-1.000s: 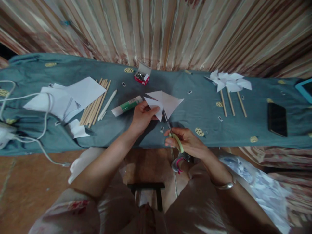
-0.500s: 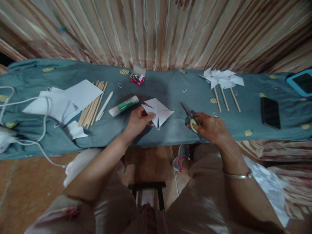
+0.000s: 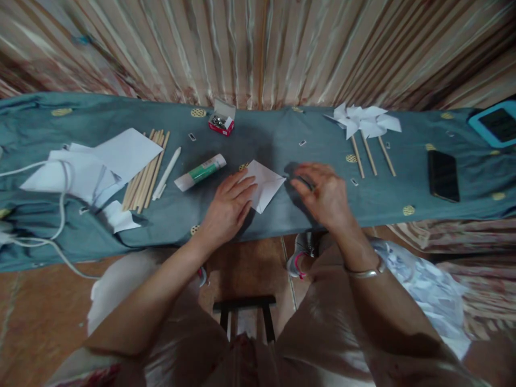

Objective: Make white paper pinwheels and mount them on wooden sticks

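Observation:
A white square of paper (image 3: 266, 185), slit in from its corners, lies on the cloth in front of me. My left hand (image 3: 229, 208) rests flat on its left side with the fingers stretched out. Just right of the paper hovers my right hand (image 3: 325, 194), slightly blurred, thumb and fingers curved and apart, with nothing visible held. The scissors do not show clearly; the right hand and its shadow cover that spot. Left of the paper is a glue stick (image 3: 203, 172) with a green label.
Left are wooden sticks (image 3: 147, 172), a white pen (image 3: 167, 173), paper sheets (image 3: 86, 169) and a white cable (image 3: 62, 212). A red box of small metal pieces (image 3: 221, 124) sits at the back. Paper pinwheels (image 3: 366, 121), a phone (image 3: 443, 176) and a blue-framed device (image 3: 495, 124) lie right.
My right hand has let go of the scissors and moved left toward the paper. The left hand has gone from pinching the paper to lying flat on it, and the paper is now down.

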`<state>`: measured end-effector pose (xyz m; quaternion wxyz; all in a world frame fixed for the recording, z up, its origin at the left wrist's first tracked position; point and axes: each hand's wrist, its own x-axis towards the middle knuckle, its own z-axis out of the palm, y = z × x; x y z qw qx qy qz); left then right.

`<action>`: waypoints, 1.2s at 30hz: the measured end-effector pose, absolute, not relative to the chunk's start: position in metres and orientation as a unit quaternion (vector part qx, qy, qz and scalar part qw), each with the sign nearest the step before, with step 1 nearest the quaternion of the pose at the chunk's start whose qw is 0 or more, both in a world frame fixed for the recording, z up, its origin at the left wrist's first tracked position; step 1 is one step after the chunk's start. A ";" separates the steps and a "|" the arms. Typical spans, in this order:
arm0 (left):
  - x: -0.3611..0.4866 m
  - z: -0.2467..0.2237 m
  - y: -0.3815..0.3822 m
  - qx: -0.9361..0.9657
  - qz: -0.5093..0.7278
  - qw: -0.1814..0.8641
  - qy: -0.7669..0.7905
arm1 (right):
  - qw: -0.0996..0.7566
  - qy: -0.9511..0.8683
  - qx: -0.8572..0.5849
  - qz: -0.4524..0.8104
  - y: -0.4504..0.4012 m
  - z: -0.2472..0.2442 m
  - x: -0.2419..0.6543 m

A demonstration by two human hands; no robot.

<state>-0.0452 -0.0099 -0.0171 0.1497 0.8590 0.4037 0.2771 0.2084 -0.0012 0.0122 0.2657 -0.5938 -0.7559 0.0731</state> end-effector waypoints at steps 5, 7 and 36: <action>-0.031 -0.030 -0.012 0.874 0.208 0.166 0.407 | 0.270 -0.768 -0.572 0.103 0.010 -0.006 0.163; -0.031 -0.032 -0.011 0.876 0.193 0.168 0.410 | 0.254 -0.766 -0.579 0.116 0.015 -0.011 0.156; -0.033 -0.036 -0.003 0.853 0.219 0.216 0.422 | 0.276 -0.814 -0.485 0.162 -0.016 -0.015 0.165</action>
